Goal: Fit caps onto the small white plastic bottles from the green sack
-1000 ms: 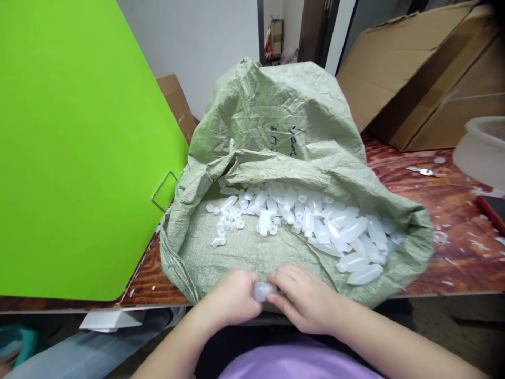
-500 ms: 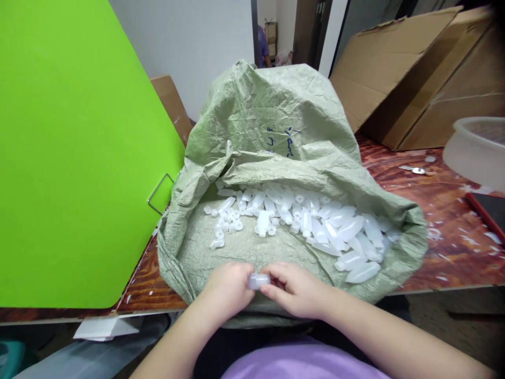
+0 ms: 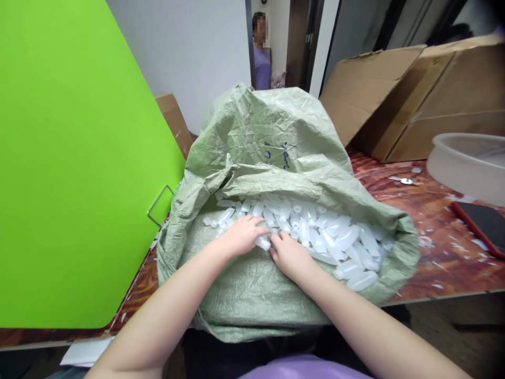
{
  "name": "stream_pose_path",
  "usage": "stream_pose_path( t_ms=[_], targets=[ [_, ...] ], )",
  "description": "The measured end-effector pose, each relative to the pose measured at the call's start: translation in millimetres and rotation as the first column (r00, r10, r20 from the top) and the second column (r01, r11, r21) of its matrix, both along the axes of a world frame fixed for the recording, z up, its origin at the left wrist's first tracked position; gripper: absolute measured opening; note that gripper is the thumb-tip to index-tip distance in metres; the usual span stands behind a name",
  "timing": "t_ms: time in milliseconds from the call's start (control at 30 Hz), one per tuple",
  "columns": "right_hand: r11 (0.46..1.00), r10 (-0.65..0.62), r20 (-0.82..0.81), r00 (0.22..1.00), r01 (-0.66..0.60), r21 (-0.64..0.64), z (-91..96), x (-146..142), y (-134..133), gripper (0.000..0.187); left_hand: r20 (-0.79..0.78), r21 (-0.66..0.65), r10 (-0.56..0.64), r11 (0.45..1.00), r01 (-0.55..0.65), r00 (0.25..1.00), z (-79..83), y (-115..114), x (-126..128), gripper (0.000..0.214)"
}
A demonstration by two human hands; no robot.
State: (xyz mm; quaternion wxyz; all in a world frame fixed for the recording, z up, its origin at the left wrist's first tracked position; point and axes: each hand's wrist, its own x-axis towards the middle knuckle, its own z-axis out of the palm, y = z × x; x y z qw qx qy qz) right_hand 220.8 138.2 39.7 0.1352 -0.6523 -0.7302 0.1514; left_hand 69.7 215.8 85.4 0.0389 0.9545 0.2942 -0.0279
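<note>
Reaching into the sack [image 3: 252, 295] at the tabletop's near edge, I keep both hands together: left hand [image 3: 240, 235] pinching one vial [image 3: 263, 243], right hand [image 3: 289, 253] loosely curled, steadying the pile [image 3: 323, 231].

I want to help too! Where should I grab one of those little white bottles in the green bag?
Probably around the middle of a bottle on the near right edge of the pile, coming from above. It lies flat on the bag, side up and uncovered.

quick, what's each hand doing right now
Left hand: fingers curled on a small white plastic piece in the green sack.
Right hand: among the pieces; grip cannot be told.
</note>
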Motion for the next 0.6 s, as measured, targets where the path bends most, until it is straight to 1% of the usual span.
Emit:
stream_pose_path(
  t_ms=[67, 133, 200, 267, 367, 433, 467, 533, 600],
  targets=[
    [1.000, 0.009, -0.008, 1.000, -0.009, 0.010, -2.1, 3.0, -0.4, 0.020, 0.016, -0.005, -0.013, 1.000, 0.013, 1.000, -4.6, 3.0, 2.2, 0.043],
    [0.999, 0.026, -0.040, 0.999, -0.025, 0.023, -2.9, 9.5, -3.9, 0.021, 0.068, -0.002, 0.000, 1.000, 0.000, 0.998, -5.2, 1.9, 0.1, 0.041],
    [0.998, 0.043, -0.089, 0.995, -0.039, 0.046, -2.3, 17.7, -9.8, 0.028, 0.136, -0.023, 0.032, 0.999, -0.029, 0.990, -1.8, -2.9, -4.6, 0.041],
    [0.997, 0.050, -0.133, 0.990, -0.041, 0.069, -0.4, 25.0, -16.9, 0.036, 0.186, -0.069, 0.090, 0.995, -0.078, 0.978, 3.7, -10.5, -9.9, 0.041],
    [0.996, 0.007, -0.293, 0.956, 0.020, 0.091, 5.0, 30.5, -27.0, 0.039, 0.198, -0.128, 0.174, 0.980, -0.151, 0.964, 10.5, -24.6, -16.1, 0.039],
    [0.994, 0.011, -0.419, 0.908, 0.036, 0.106, 9.6, 30.6, -32.2, 0.033, 0.223, -0.162, 0.194, 0.974, -0.160, 0.955, 11.7, -35.1, -18.6, 0.038],
    [0.991, 0.048, -0.459, 0.887, 0.014, 0.131, 11.9, 29.9, -34.4, 0.028, 0.239, -0.184, 0.198, 0.970, -0.156, 0.951, 11.3, -40.5, -19.5, 0.039],
    [0.971, 0.171, -0.477, 0.862, -0.067, 0.228, 15.8, 28.5, -39.0, 0.020, 0.291, -0.238, 0.210, 0.961, -0.142, 0.933, 9.9, -51.5, -21.2, 0.041],
    [0.924, 0.292, -0.451, 0.843, -0.127, 0.361, 18.1, 28.1, -44.6, 0.019, 0.329, -0.293, 0.243, 0.945, -0.145, 0.912, 9.2, -62.2, -22.8, 0.042]
  ],
)
